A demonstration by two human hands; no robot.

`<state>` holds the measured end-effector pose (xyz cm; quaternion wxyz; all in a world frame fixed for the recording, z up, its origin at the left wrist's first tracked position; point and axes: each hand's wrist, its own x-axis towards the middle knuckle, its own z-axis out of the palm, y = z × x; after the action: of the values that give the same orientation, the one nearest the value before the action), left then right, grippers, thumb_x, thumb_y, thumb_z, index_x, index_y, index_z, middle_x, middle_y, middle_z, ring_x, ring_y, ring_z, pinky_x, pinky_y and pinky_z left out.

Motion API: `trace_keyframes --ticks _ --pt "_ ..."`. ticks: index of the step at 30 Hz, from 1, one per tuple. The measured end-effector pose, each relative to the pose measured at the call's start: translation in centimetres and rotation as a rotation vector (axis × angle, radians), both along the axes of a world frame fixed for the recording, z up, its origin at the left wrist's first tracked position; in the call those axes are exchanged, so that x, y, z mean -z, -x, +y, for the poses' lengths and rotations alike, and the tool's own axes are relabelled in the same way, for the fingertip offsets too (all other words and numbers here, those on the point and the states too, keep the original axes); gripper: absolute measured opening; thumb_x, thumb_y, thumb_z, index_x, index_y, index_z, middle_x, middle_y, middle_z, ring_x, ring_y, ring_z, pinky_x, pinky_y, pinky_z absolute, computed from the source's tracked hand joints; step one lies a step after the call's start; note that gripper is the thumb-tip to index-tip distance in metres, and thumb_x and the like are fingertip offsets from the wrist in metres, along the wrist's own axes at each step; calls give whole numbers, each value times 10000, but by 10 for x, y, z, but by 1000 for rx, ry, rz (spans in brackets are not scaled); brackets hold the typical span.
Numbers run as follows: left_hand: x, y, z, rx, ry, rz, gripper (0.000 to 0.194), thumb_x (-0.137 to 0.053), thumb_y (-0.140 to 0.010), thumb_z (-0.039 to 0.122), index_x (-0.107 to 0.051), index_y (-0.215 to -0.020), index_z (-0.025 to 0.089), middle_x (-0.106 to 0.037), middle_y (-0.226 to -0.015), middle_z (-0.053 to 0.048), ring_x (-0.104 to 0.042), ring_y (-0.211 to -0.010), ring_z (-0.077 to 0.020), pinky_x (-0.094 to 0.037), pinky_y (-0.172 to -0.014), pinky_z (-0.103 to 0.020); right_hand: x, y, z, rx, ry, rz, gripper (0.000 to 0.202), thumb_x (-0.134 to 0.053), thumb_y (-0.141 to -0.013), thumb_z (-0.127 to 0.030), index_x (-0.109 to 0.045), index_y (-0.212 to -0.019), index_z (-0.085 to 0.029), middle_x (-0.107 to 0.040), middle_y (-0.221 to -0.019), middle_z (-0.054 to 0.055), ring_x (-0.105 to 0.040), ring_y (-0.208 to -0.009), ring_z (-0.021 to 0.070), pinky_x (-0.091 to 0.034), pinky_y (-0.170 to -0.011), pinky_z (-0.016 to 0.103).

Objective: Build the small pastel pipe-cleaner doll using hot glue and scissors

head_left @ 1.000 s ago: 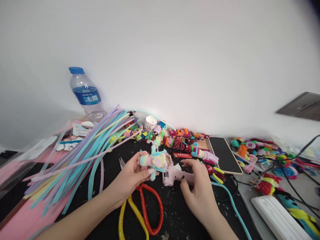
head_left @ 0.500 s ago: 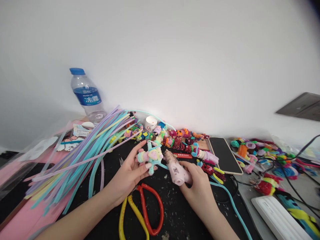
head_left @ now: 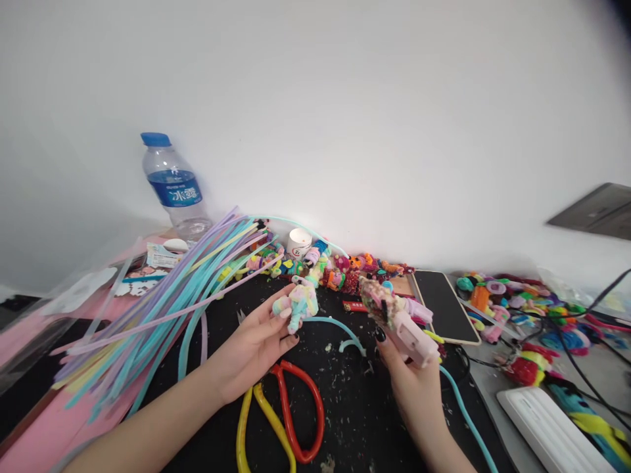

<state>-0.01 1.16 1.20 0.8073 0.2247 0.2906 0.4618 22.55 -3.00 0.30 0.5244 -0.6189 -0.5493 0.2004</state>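
We see the left hand [head_left: 256,341] with its grip pinching a pastel pipe-cleaner figure [head_left: 298,303] just above the black tabletop [head_left: 345,420] — fingers curled around it. The right hand [head_left: 411,384] has its grip wrapped around a pink glue gun [head_left: 401,322], nozzle raised leftward. Red-and-yellow scissors [head_left: 286,420] lie between the wrists — a pipe-cleaner bundle [head_left: 167,309] fans out at left.

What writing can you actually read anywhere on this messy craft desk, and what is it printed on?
"水" and a second white character too blurred to read: blue label of the water bottle.
Small red mark, unreadable: white cup by the wall.
Pale lettering, too small to read: red bar on the black mat.
Print on the packets beside the bottle: blurred.
No writing shows on the pink glue gun.
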Motion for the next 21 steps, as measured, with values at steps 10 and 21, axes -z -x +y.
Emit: trace_keyframes --ticks 10,21 --pt "-1 -6 -4 -30 -10 73 458 -582 -807 75 -530 -1198 310 -568 -1012 -12 -573 -854 -108 -509 -726 -226 -3 13 -10 -319 91 -41 88 -602 -705 -249 -594 -644 -186 -611 -613 7 -558 -543 162 -452 -490 240" --pt "-2 -11 -5 -62 -17 117 467 -590 -807 102 -499 -1212 316 -570 -1125 -11 -572 -926 -123 -500 -780 -235 5 17 -12 -286 106 -91 177 -586 -730 -278 -500 -599 -196 -499 -561 -24 -461 -495 127 -402 -469 223"
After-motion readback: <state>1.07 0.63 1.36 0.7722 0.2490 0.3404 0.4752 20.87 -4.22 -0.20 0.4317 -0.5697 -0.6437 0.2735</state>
